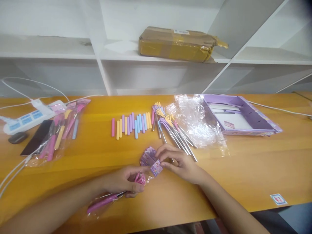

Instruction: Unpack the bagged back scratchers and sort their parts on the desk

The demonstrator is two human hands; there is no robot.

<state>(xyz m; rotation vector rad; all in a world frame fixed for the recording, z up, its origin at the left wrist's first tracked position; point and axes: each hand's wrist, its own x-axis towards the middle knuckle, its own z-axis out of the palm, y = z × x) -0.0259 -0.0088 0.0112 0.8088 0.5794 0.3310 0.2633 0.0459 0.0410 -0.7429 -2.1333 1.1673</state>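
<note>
Holding bagged scratcher in closed left grip, pinching card in right grip; showing several bagged pieces left of handle row, unbagged rods right.

The left hand holds a bagged pink back scratcher. The right hand pinches a purple card.

The wooden table bears coloured sticks, a purple box and apparently plastic wrap.
</note>
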